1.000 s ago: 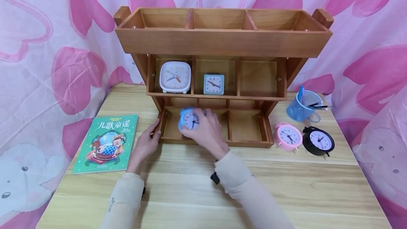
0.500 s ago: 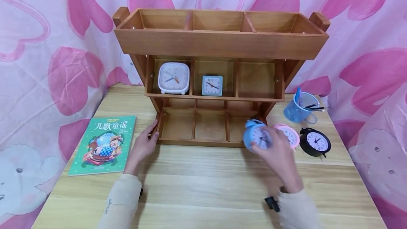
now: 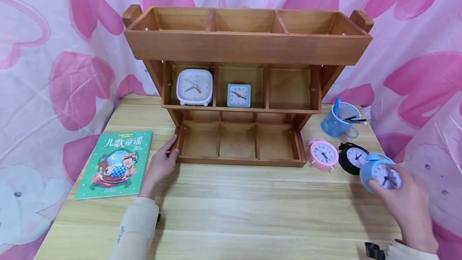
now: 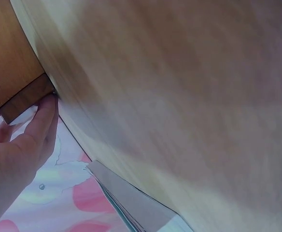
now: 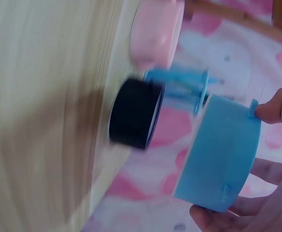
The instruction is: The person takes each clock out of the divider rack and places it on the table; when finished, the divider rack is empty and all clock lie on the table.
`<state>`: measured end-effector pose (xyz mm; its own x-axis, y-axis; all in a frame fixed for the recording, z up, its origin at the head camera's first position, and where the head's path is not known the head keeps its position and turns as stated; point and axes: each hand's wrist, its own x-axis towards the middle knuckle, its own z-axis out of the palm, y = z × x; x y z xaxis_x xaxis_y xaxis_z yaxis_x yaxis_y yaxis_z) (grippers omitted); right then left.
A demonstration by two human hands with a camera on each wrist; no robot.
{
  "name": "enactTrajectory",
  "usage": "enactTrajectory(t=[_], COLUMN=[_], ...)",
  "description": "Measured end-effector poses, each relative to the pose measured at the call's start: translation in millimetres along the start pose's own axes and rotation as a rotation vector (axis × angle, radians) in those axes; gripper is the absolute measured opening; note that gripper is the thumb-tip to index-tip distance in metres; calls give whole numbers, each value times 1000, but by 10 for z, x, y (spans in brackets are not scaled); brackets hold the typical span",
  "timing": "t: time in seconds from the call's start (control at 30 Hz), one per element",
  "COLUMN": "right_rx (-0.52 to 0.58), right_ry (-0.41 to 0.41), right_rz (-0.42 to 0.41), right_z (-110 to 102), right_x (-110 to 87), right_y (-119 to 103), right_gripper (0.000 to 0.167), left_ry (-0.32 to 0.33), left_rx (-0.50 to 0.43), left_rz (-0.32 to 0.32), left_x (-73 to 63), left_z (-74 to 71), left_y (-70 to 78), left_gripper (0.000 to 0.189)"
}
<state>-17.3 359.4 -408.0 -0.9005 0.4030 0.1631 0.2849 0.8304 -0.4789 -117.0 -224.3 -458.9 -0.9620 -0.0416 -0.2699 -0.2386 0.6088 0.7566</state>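
Held in my right hand [image 3: 409, 202] is a round blue alarm clock [image 3: 373, 171], tilted above the right side of the table. Thumb and fingers grip its rim, and its blue casing [image 5: 220, 152] fills much of the right wrist view. Just beyond it sit a black alarm clock [image 3: 348, 159] and a pink alarm clock [image 3: 322, 154]. My left hand [image 3: 159, 169] holds the lower left corner of a wooden tiered shelf [image 3: 249, 47]; in the left wrist view its wooden end [image 4: 27, 99] lies between thumb and fingers.
The middle tier bears a white clock [image 3: 195, 86] and a small square teal clock [image 3: 239, 95]. A blue mesh pen cup [image 3: 333, 123] with pens stands behind the pink clock. A green book [image 3: 114, 163] lies at the left of the wooden table [image 3: 260, 208].
The blue alarm clock has left the lower tier's left compartment and travelled right in my right hand, past the pink and black clocks. My left hand stays at the shelf's corner.
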Motion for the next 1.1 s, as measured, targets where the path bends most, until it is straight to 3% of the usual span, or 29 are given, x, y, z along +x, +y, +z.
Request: enactTrajectory(t=[0.27, 0.43, 0.9, 1.1], right_rx=[-51, -75, -114, -99], right_ry=[-63, -161, -349, -363], right_rz=[122, 171, 196, 207], right_z=[-73, -43, 188, 225], right_x=[152, 232, 263, 245], right_y=[313, 424, 616, 628], right_gripper=[74, 82, 86, 90], left_ry=[5, 8, 16, 14], left_rx=[0, -1, 14, 17], left_rz=[4, 2, 18, 14], left_x=[3, -1, -1, -1], left_z=[-6, -4, -8, -9], left_y=[-7, -10, -29, -29], left_gripper=[55, 55, 55, 55])
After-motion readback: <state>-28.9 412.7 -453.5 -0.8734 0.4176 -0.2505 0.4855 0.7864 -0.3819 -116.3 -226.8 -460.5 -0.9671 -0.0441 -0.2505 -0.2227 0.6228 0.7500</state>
